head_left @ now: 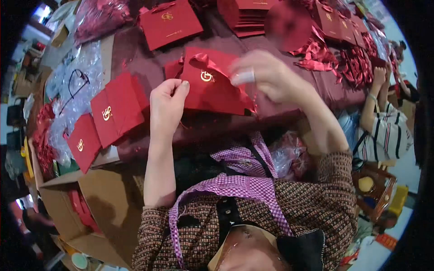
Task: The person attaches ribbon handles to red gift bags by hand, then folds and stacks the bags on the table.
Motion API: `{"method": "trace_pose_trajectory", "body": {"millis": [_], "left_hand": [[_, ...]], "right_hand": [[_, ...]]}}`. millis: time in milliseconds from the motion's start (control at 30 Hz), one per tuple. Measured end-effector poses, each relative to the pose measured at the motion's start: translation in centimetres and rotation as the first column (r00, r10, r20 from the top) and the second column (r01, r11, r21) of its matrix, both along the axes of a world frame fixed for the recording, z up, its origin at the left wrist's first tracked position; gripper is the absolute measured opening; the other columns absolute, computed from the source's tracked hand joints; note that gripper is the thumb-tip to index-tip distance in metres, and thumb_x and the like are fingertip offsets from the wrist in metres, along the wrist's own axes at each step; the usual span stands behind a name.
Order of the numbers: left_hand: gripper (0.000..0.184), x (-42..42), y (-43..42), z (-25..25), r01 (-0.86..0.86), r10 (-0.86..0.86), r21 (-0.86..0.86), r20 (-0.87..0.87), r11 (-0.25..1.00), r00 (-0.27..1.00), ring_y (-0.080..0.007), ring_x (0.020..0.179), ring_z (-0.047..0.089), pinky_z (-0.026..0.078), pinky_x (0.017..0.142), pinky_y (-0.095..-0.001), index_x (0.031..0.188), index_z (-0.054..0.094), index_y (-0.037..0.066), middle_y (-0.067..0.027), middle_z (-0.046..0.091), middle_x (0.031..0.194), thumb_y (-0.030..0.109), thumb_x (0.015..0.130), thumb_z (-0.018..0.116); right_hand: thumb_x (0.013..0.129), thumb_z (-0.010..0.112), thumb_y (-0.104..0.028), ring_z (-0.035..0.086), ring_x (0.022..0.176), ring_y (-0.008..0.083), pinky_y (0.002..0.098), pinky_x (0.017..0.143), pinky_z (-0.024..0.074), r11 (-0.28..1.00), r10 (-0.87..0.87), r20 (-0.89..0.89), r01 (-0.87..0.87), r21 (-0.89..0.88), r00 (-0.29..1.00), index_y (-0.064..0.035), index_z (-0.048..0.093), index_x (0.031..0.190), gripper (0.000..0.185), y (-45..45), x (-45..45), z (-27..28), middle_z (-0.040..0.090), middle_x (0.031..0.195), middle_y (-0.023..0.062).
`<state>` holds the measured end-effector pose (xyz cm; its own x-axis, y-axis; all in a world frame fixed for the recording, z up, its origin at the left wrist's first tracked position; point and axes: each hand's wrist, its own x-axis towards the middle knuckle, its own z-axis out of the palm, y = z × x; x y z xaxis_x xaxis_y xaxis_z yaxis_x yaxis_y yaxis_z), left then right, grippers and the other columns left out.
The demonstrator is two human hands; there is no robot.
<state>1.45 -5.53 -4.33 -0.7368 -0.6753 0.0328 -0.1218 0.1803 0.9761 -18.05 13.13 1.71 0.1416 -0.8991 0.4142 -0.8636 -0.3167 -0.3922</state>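
Observation:
A red gift bag (217,95) with a gold emblem lies at the near edge of the cloth-covered table. My left hand (166,106) pinches its left side between thumb and curled fingers. Across the front of the bag runs a shiny red ribbon (209,64), reaching toward my right hand. My right hand (269,77) is over the bag's right part, smeared by motion, with a white band round one finger. Its fingertips meet the ribbon, but the blur hides whether they grip it.
More red bags (118,108) lean to the left, and another bag (171,23) lies behind. A stack of bags (251,18) and heaps of ribbon (357,67) are farther back. An open cardboard box (108,180) stands below left. A person in a striped top (389,135) is at the right.

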Motion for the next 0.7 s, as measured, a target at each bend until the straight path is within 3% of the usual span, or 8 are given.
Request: {"method": "trace_pose_trajectory", "body": {"millis": [167,367,467,533,700], "left_hand": [[0.019,-0.2,-0.3,-0.2,-0.009,0.008,0.032,0.017,0.999,1.000,-0.0030,0.061,0.042,0.036,0.054,-0.0229,0.086,0.063,-0.007,0.0047,0.050,0.062,0.013,0.087,0.063],[0.019,-0.5,0.1,-0.2,-0.015,0.026,0.206,-0.051,0.978,0.998,-0.0030,0.067,0.047,0.040,0.061,-0.0207,0.088,0.066,-0.006,0.0048,0.058,0.072,0.013,0.088,0.063],[0.018,-0.4,-0.3,-0.2,-0.009,0.014,0.206,-0.022,0.978,1.000,-0.0032,0.067,0.047,0.040,0.061,-0.0208,0.088,0.066,-0.005,0.0049,0.058,0.072,0.012,0.088,0.063],[0.017,-0.4,-0.3,-0.1,0.000,0.004,0.199,-0.020,0.980,1.000,-0.0032,0.068,0.047,0.040,0.062,-0.0207,0.088,0.066,-0.005,0.0048,0.058,0.072,0.012,0.088,0.062],[0.016,-0.3,-0.3,0.6,0.008,-0.007,0.250,-0.005,0.968,1.000,-0.0032,0.071,0.048,0.040,0.065,-0.0201,0.089,0.066,-0.004,0.0049,0.058,0.074,0.012,0.088,0.061]], "right_hand": [[0.070,0.055,0.006,0.052,0.112,0.0293,0.0392,0.094,0.0415,0.965,-0.054,-0.103,0.079,0.251,0.993,-0.0094,0.060,0.115,0.048,4.1,2.7,-3.5,0.057,0.124,0.0068],[0.073,0.052,0.008,0.055,0.110,0.0310,0.0397,0.092,0.0449,0.971,-0.120,-0.048,0.127,0.200,0.992,-0.0064,0.060,0.110,0.041,5.9,1.5,-5.3,0.057,0.123,0.0112],[0.073,0.050,0.009,0.055,0.110,0.0319,0.0398,0.093,0.0450,0.969,-0.108,-0.053,0.117,0.217,0.993,-0.0055,0.060,0.110,0.041,5.9,1.1,-5.0,0.056,0.123,0.0126],[0.071,0.050,0.010,0.054,0.113,0.0328,0.0397,0.096,0.0442,0.961,-0.066,0.033,0.055,0.270,0.997,-0.0048,0.061,0.110,0.043,6.1,0.5,-4.8,0.055,0.125,0.0143],[0.069,0.050,0.011,0.052,0.116,0.0339,0.0401,0.098,0.0437,0.956,-0.006,-0.074,0.027,0.291,0.997,-0.0057,0.057,0.118,0.052,6.6,0.1,-3.9,0.053,0.127,0.0154]]}}
